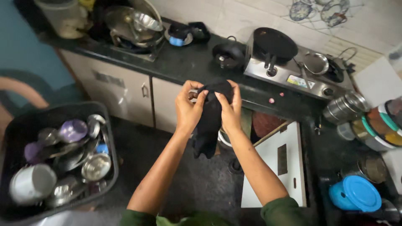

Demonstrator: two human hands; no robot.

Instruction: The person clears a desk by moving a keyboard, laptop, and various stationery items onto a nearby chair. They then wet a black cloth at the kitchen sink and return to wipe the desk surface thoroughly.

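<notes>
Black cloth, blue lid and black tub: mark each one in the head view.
Black cloth [208,125], head view, the hanging middle part.
Blue lid [362,192], head view, its flat top.
Black tub [109,138], head view, its right rim.

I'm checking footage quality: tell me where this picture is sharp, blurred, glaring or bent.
Head view: both hands, left hand and right hand, and the black cloth look fairly sharp; the bin of steel dishes is softer; window glare washes out the tiled wall; the wide lens bends the counter edge.

Black cloth [209,119]; black countertop [184,62]; blue lid [362,192]; purple cups [72,130].
</notes>
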